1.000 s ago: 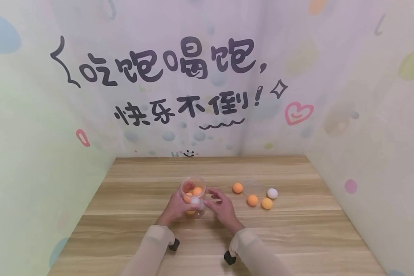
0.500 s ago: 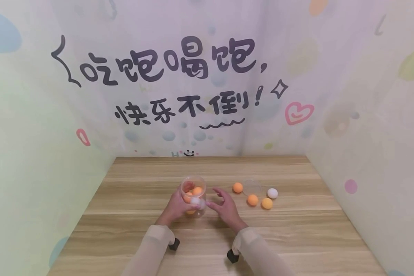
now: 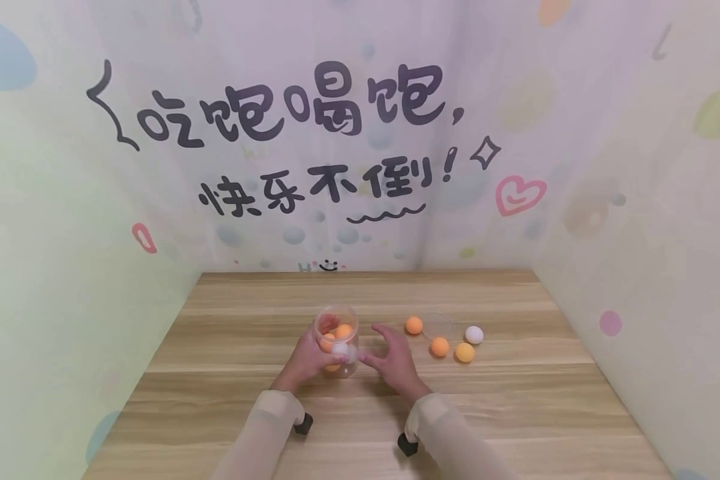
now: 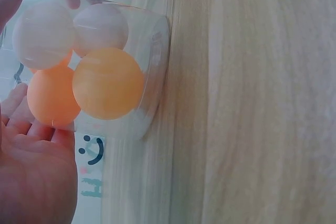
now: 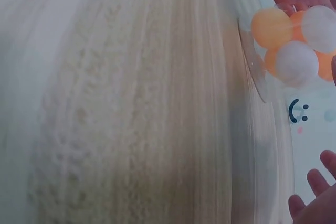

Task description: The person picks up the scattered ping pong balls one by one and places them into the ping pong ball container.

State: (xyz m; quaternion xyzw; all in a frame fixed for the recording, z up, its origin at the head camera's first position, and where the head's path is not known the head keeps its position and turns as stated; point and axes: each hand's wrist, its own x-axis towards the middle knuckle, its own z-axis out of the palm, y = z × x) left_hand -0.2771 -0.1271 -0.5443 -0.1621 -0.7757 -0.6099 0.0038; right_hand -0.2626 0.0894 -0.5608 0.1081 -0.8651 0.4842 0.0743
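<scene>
The jar (image 3: 352, 369), clear and round, stands upright and open-topped on the desk (image 3: 264, 297), gripped by the left hand (image 3: 307, 357) and just beside the right hand's (image 3: 395, 359) thumb. Inside, orange balls (image 4: 107, 83) and white balls (image 4: 102, 27) lie heaped, one white beside the left thumb.
</scene>
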